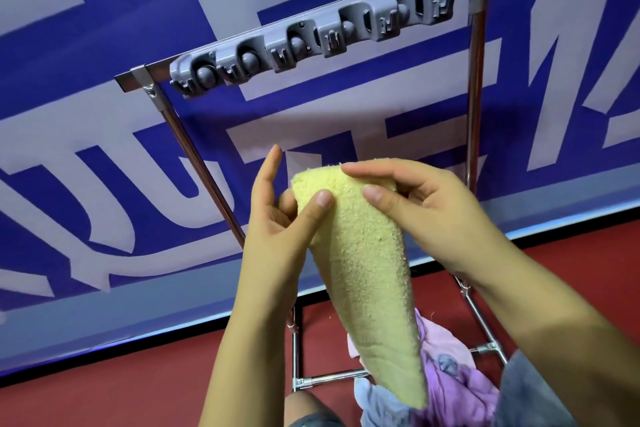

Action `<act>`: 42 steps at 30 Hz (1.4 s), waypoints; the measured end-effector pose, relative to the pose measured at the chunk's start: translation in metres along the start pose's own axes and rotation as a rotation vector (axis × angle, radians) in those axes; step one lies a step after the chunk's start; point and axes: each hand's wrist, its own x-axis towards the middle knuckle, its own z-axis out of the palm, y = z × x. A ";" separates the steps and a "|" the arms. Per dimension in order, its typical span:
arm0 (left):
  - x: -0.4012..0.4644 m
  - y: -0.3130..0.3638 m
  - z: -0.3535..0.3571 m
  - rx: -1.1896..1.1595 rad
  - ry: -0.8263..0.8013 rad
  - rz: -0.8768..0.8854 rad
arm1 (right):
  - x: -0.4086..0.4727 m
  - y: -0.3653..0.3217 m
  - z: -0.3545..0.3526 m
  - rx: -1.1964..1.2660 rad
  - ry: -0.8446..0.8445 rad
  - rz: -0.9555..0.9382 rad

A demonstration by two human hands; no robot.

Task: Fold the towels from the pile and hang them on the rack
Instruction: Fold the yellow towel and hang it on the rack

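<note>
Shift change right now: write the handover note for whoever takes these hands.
Left hand: grip pinching the yellow towel at its top left corner.
Right hand: grip holding the towel's top right edge.
The towel hangs folded lengthwise in front of the rack, above the pile on the floor.
Done: this towel picked up and folded narrow. Nothing hangs on the rack.
Left: hang this towel, then fold and hang those in the pile.
</note>
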 end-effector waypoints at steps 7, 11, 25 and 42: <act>0.000 0.004 0.000 -0.003 0.023 0.072 | -0.005 0.003 -0.006 -0.106 -0.117 0.038; -0.001 0.004 0.001 0.053 -0.067 0.133 | -0.004 -0.005 -0.010 -0.275 -0.008 -0.030; 0.005 0.011 0.012 0.097 -0.018 0.308 | 0.002 -0.014 -0.013 0.184 0.164 -0.079; 0.018 0.015 0.003 -0.144 0.008 0.191 | 0.014 -0.027 -0.006 0.281 0.152 -0.001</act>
